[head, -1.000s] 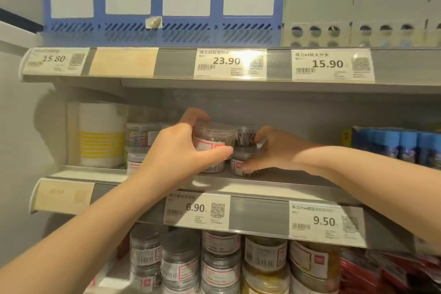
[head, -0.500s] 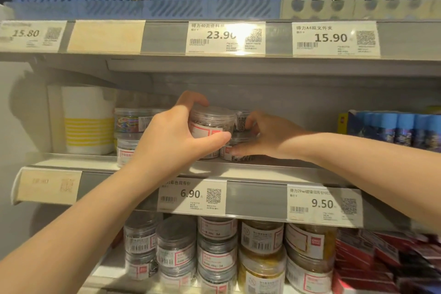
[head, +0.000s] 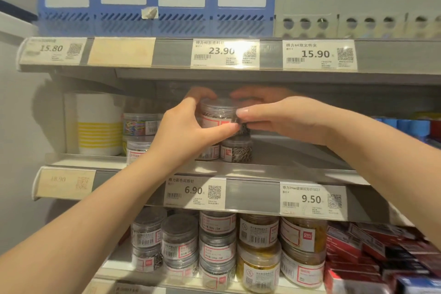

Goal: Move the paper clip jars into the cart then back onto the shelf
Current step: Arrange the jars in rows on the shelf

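Note:
On the middle shelf (head: 293,161), my left hand (head: 186,131) grips a clear paper clip jar (head: 216,112) with a red and white label, held above the shelf floor. My right hand (head: 281,117) comes in from the right and pinches a smaller jar of dark clips (head: 244,129) that is next to the first jar and touching it. Its thumb lies in front and its fingers curl behind. Another jar of silver clips (head: 236,150) stands on the shelf right under them. No cart is in view.
Two stacked jars of coloured clips (head: 139,124) and a white container with yellow stripes (head: 100,124) stand to the left. The upper shelf edge (head: 238,71) hangs close above my hands. Several jars (head: 216,246) and red boxes (head: 353,250) fill the lower shelf; blue items (head: 405,126) sit to the right.
My right hand has risen from the lower jars to the small upper jar and now pinches it beside the left hand's jar. The camera has tilted a little upward.

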`<act>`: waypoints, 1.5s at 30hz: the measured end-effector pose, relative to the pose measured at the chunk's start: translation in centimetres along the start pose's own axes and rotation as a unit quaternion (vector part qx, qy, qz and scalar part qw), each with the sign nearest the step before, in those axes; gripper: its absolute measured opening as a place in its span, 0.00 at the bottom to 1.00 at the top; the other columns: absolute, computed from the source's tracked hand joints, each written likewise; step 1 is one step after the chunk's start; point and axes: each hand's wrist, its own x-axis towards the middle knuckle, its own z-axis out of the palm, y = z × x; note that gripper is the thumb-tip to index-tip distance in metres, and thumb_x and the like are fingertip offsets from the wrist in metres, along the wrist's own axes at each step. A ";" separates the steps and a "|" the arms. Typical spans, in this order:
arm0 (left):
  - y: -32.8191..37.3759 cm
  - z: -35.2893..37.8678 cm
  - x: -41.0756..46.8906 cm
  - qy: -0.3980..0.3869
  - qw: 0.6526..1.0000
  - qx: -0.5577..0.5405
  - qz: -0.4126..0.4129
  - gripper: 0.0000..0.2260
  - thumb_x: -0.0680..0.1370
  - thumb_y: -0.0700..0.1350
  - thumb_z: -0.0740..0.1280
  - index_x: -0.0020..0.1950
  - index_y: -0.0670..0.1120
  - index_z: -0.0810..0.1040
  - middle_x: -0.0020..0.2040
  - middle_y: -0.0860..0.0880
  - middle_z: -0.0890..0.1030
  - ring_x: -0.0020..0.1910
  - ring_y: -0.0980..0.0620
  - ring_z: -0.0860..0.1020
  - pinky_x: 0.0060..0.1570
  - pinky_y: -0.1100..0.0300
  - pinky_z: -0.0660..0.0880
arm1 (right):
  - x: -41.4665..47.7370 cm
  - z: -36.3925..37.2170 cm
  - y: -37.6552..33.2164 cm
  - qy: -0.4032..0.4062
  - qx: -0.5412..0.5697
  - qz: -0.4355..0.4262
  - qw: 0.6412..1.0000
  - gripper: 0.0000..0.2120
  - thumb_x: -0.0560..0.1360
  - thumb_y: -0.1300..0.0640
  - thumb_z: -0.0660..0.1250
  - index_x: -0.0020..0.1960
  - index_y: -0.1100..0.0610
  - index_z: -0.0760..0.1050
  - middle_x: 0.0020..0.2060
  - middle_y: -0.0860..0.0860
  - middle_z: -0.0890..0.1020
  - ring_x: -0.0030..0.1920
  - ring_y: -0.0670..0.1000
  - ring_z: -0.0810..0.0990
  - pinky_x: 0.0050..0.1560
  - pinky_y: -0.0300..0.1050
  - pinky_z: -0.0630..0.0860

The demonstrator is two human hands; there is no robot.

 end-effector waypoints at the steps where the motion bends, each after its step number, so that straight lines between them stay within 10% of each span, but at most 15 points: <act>1: 0.2 0.2 0.2 0.003 1.000 0.005 -0.003 0.23 0.64 0.59 0.74 0.54 0.57 0.70 0.49 0.59 0.78 0.48 0.58 0.76 0.41 0.75 0.68 | 0.1 0.2 0.1 -0.006 0.013 0.002 1.000 0.24 0.64 0.53 0.74 0.59 0.48 0.73 0.51 0.48 0.83 0.56 0.46 0.80 0.65 0.46 0.71; 8: 0.6 1.3 0.3 -0.023 1.000 0.004 0.010 0.28 0.64 0.57 0.75 0.60 0.53 0.71 0.45 0.60 0.78 0.44 0.61 0.76 0.42 0.71 0.69 | 1.3 1.7 1.2 0.077 0.011 0.036 0.996 0.13 0.64 0.52 0.77 0.47 0.51 0.80 0.51 0.51 0.84 0.55 0.50 0.81 0.62 0.49 0.74; 16: -0.8 1.5 0.4 0.016 0.999 0.034 0.027 0.28 0.70 0.46 0.73 0.67 0.53 0.66 0.61 0.54 0.72 0.60 0.59 0.71 0.51 0.67 0.68 | 3.4 1.2 2.9 0.156 -0.198 0.145 0.957 0.36 0.52 0.33 0.73 0.55 0.49 0.74 0.56 0.45 0.76 0.55 0.47 0.74 0.52 0.41 0.70; 26: -1.3 1.7 0.4 0.074 0.996 -0.005 0.045 0.20 0.74 0.36 0.66 0.64 0.49 0.70 0.57 0.49 0.75 0.58 0.53 0.74 0.56 0.52 0.73 | 3.8 1.1 4.0 0.206 -0.221 0.115 0.946 0.29 0.66 0.40 0.73 0.62 0.50 0.69 0.55 0.45 0.73 0.55 0.48 0.73 0.49 0.41 0.66; 38: -0.9 1.8 0.1 0.077 0.996 0.008 0.037 0.18 0.72 0.39 0.67 0.61 0.45 0.71 0.56 0.51 0.76 0.57 0.53 0.74 0.56 0.52 0.72 | 3.0 1.5 4.0 0.183 -0.248 0.143 0.941 0.39 0.64 0.39 0.75 0.68 0.50 0.62 0.55 0.47 0.73 0.54 0.50 0.73 0.45 0.41 0.67; 42: -0.1 1.8 0.1 0.023 0.998 0.046 0.041 0.13 0.73 0.40 0.65 0.57 0.45 0.75 0.53 0.54 0.78 0.51 0.56 0.76 0.52 0.64 0.70 | 2.6 1.4 3.3 0.196 -0.244 0.151 0.938 0.48 0.60 0.39 0.77 0.71 0.49 0.56 0.57 0.48 0.76 0.59 0.52 0.75 0.57 0.44 0.72; 45: 0.8 2.0 -0.5 0.003 0.995 0.084 0.052 0.12 0.74 0.44 0.60 0.55 0.46 0.77 0.49 0.51 0.80 0.48 0.52 0.77 0.47 0.62 0.69 | -0.1 0.4 2.8 0.140 -0.266 0.126 0.945 0.30 0.67 0.42 0.73 0.62 0.51 0.63 0.44 0.48 0.76 0.50 0.53 0.76 0.48 0.47 0.73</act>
